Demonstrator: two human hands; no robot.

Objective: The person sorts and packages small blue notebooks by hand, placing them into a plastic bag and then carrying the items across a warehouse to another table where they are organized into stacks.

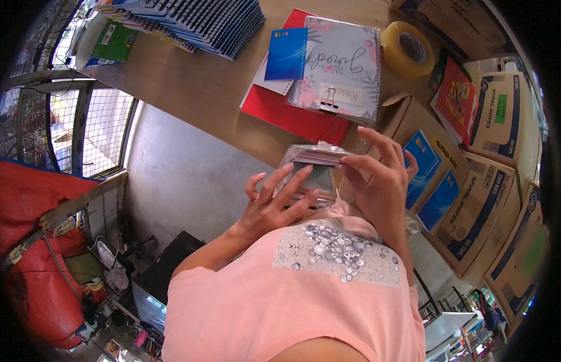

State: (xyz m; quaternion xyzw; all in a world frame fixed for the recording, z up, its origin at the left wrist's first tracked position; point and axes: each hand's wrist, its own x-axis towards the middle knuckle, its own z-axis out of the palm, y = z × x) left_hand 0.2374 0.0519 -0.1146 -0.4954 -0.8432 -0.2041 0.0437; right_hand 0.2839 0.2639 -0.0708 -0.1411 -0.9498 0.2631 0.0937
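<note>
A packet wrapped in clear plastic sits close against my chest at the table's near edge. Through the film show a dark greenish panel and pale pink-white edges; what exactly is inside I cannot make out. My left hand rests on it from the left, fingers spread and stretched over its surface. On the right, my right hand pinches the crumpled wrapping at the packet's upper right corner, other fingers raised. Just beyond lie a red spiral notebook, a floral-covered notebook with a black binder clip, and a small blue notebook.
Stacked spiral notebooks stand at the far left of the brown table. A roll of yellowish tape lies far right. Cardboard boxes crowd the right side, with blue notebooks against one. A wire-mesh window is left.
</note>
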